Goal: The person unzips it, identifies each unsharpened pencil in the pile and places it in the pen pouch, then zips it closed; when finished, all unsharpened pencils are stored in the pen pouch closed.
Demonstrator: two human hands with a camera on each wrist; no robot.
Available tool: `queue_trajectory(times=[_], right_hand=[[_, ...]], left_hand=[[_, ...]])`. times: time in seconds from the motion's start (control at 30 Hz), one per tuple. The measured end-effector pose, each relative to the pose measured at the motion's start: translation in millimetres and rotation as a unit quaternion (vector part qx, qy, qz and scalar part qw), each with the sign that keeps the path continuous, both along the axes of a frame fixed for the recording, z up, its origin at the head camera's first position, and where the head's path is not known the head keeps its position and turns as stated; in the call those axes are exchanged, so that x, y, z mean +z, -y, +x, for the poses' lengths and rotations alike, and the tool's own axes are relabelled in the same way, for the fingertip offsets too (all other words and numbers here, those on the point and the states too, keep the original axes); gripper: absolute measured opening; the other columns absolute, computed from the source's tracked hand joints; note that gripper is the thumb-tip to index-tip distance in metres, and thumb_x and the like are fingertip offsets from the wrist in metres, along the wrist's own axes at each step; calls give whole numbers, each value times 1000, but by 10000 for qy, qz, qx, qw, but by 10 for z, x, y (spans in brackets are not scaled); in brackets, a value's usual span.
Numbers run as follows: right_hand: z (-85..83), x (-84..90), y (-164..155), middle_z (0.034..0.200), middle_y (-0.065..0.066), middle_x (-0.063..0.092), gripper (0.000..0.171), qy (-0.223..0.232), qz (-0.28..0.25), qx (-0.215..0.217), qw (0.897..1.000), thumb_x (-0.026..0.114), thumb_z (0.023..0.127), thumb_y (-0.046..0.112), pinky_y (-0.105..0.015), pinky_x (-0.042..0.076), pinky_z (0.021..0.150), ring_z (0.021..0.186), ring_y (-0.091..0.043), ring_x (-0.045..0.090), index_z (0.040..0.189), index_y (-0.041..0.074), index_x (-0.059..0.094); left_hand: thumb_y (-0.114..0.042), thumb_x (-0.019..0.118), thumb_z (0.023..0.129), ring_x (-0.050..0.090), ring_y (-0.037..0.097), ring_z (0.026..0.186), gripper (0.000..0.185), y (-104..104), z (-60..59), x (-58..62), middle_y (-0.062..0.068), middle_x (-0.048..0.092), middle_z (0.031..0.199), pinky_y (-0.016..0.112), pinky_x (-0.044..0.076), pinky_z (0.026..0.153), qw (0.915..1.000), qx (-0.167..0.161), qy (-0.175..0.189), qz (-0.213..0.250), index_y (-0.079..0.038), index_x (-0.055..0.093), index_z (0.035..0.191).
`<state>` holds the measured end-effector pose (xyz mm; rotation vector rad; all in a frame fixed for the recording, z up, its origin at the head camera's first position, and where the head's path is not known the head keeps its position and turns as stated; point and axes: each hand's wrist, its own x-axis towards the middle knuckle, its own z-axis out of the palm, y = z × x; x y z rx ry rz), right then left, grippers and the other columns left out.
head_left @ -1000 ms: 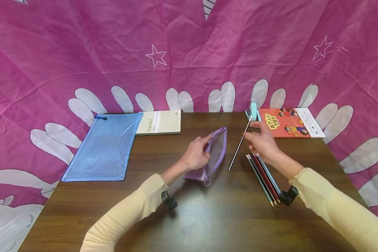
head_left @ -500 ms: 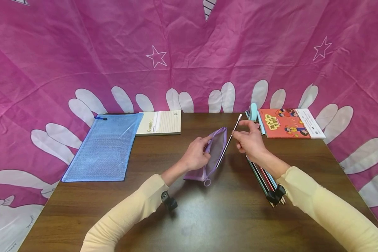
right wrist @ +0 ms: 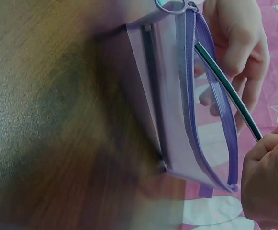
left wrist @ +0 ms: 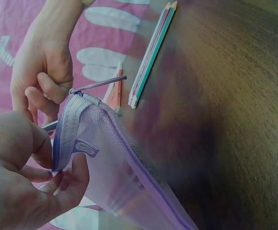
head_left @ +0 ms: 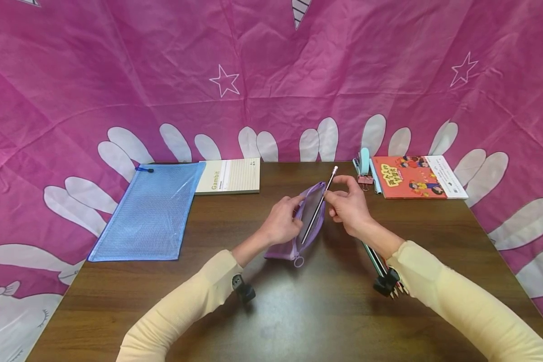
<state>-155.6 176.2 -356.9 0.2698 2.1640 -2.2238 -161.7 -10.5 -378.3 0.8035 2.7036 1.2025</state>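
A see-through purple zip pencil pouch (head_left: 280,252) stands on the table with its zipped mouth spread toward the right. My left hand (head_left: 280,221) pinches the far side of that mouth, as the left wrist view also shows. In my right hand (head_left: 350,208), thumb and fingers pinch a dark striped pencil (head_left: 318,213) near its eraser end. The pencil slants down, its lower end within the pouch's opening; in the right wrist view the pencil (right wrist: 229,93) crosses the zip edge. Several pencils (head_left: 374,259) lie under my right forearm, partly hidden.
At left lies a blue mesh zip folder (head_left: 149,216), overlapping a cream notebook (head_left: 231,176). Back right are a turquoise stapler (head_left: 364,160), a pink binder clip (head_left: 365,179) and a red picture book (head_left: 409,176). A pink curtain (head_left: 271,75) hangs behind the table.
My right hand has moved left with the pencil, from beside the pouch to its mouth, and the pencil's lower end is now inside the opening. The left hand stays in place.
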Motion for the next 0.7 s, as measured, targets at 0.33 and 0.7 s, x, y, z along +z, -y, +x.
queue_trajectory(times=[0.33, 0.7], right_hand=[[56, -58, 74, 80, -6, 57, 44, 162, 53, 173, 9997, 58, 95, -1, -19, 35, 41, 47, -10, 46, 133, 7, 37], [88, -122, 116, 79, -11, 55, 46, 366, 323, 409, 9980, 60, 95, 1, -20, 32, 40, 46, -10, 46, 134, 4, 37]], left_hand=[[10, 59, 74, 58, 23, 89, 69, -6, 1, -5, 14, 58, 101, 29, 49, 74, 10000, -18, -13, 62, 6, 50, 142], [10, 59, 76, 55, 23, 88, 68, -3, -4, 3, 14, 58, 100, 29, 48, 70, 10000, 6, 10, 69, 5, 49, 143]])
